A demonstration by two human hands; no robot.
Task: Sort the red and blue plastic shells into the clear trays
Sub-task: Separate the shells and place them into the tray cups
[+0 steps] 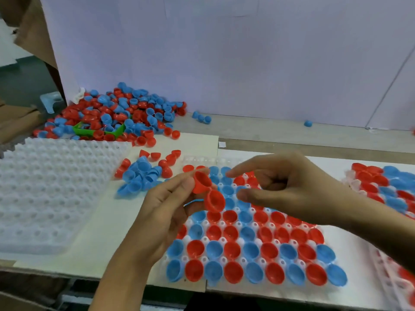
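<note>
My left hand (pixel 161 205) has its grip closed on two red shells (pixel 207 191), one pinched up at the fingertips with its hollow facing me, the other just below it against my palm; a thin blue edge shows under them, but I cannot tell what it belongs to. My right hand (pixel 289 187) hovers just beside them with its grip released, forefinger and thumb stretched toward the shells and holding nothing, the other fingers loosely curled. Both hands are above the clear tray (pixel 224 258) at the near edge of the table (pixel 269 135), whose cups are mostly filled with red and blue shells sitting hollow side up, though the back row looks unfilled. A small loose cluster of blue and red shells (pixel 143 173) lies just left of that tray. A stack of white trays (pixel 49 194) sits at the near left of the table. At the far left corner, against the pale wall panel (pixel 224 52), lies a big heap of mixed shells (pixel 116 113) with a green frame (pixel 85 130) half buried in it. Another filled tray (pixel 386 185) lies at the right edge.
</note>
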